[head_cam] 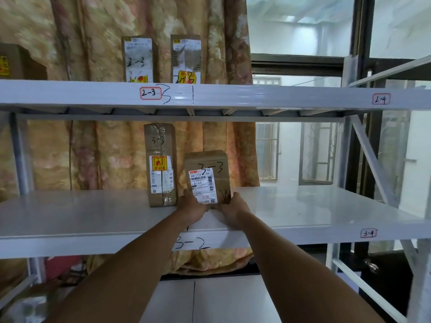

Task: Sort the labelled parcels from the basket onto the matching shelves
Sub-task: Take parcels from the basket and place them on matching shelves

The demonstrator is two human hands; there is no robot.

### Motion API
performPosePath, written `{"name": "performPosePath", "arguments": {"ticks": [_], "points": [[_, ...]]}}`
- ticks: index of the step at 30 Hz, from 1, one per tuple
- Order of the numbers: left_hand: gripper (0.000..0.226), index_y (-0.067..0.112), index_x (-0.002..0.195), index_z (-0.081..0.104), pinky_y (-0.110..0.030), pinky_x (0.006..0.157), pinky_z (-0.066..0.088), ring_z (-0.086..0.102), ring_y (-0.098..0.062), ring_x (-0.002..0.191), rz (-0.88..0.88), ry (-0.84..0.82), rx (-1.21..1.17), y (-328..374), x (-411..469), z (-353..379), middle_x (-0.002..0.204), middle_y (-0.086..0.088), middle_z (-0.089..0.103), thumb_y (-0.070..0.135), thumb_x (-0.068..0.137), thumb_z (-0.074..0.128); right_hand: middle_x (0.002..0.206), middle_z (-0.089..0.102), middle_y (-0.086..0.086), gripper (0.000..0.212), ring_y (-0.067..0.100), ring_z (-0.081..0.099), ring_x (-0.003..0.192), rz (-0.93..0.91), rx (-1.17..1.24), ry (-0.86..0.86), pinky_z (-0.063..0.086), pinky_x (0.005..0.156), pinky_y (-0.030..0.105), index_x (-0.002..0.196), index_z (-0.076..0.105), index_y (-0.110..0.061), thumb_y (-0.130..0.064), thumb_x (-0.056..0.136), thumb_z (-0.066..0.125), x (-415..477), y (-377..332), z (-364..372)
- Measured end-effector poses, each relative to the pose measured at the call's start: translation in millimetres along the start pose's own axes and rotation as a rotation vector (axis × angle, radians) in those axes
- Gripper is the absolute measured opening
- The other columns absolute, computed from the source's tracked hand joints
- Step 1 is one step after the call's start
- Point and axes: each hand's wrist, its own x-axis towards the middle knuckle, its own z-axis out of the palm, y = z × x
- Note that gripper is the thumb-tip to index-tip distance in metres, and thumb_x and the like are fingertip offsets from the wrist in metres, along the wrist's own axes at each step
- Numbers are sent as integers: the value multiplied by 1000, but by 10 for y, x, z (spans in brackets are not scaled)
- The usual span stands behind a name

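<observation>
A brown cardboard parcel marked "3-3", with a white shipping label, stands upright on the lower white shelf. My left hand grips its lower left corner and my right hand holds its lower right side. Just to its left stands a taller taped parcel, also marked "3-3". On the upper shelf two upright parcels carry "2-3" writing. The basket is out of view.
Shelf edge tags read "2-3", "2-4" and "3-4"; "3-2" is handwritten under my arms. Another box sits top left. A patterned curtain hangs behind, a window is at right, and diagonal shelf braces stand at right.
</observation>
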Motion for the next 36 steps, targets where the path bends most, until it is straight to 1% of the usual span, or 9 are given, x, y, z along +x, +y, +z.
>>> {"name": "performPosePath", "arguments": {"ticks": [2, 4, 6, 10, 17, 23, 28, 31, 36], "points": [[70, 17, 133, 61, -38, 98, 53, 63, -31, 116, 52, -77, 98, 365, -558, -224, 130, -7, 67, 37, 67, 75, 136, 59, 14, 58, 34, 59, 124, -13, -95, -6, 47, 93, 35, 139, 47, -7, -31, 90, 68, -163, -39, -13], [54, 16, 142, 55, -31, 100, 47, 59, -32, 124, 87, -123, 164, 478, -848, -353, 140, -8, 61, 22, 90, 68, 135, 60, 12, 59, 34, 60, 124, -54, -208, -18, 50, 97, 35, 140, 51, -10, -31, 85, 60, -350, -67, -23], [52, 18, 147, 49, -34, 104, 46, 55, -31, 128, 128, -147, 242, 494, -1074, -470, 145, -9, 56, 30, 97, 61, 139, 57, 8, 58, 33, 58, 127, -108, -317, -38, 50, 102, 39, 145, 50, -17, -34, 90, 57, -571, -96, -30], [63, 27, 153, 38, -44, 108, 44, 49, -34, 133, 217, -139, 554, 471, -1495, -683, 152, -8, 47, 57, 98, 44, 151, 51, 10, 53, 32, 50, 134, -171, -599, -39, 46, 107, 45, 153, 41, -18, -42, 106, 42, -1007, -169, -74], [61, 20, 147, 45, -47, 116, 30, 43, -32, 137, 257, -73, 848, 511, -2219, -928, 151, -11, 47, 58, 102, 30, 159, 44, 7, 60, 29, 43, 143, -298, -834, -12, 37, 113, 44, 154, 42, -18, -55, 106, 35, -1768, -387, -128], [63, 25, 139, 52, -44, 111, 33, 47, -31, 130, 273, -32, 890, 664, -3014, -1158, 143, -7, 53, 68, 96, 35, 162, 39, 6, 61, 29, 39, 146, -325, -850, 1, 34, 117, 44, 156, 39, -20, -55, 106, 33, -2553, -409, -317], [72, 29, 154, 37, -48, 123, 18, 30, -30, 147, 161, -62, 881, 825, -4059, -1317, 162, -5, 32, 71, 96, 30, 166, 34, 4, 63, 29, 33, 150, -313, -859, 0, 31, 119, 47, 159, 33, -23, -58, 106, 29, -3445, -303, -468], [61, 33, 151, 40, -48, 122, 20, 32, -30, 147, 161, -27, 873, 898, -4795, -1403, 161, -5, 34, 64, 99, 31, 167, 31, 4, 64, 29, 29, 153, -326, -861, -5, 26, 121, 48, 160, 32, -23, -57, 105, 30, -4099, -273, -501], [66, 35, 158, 24, -48, 123, 18, 24, -30, 151, 109, -49, 858, 1037, -5611, -1636, 167, -1, 23, 65, 99, 26, 171, 23, 4, 68, 28, 21, 156, -337, -853, -24, 18, 124, 48, 163, 24, -25, -59, 105, 28, -4943, -334, -672]]}}
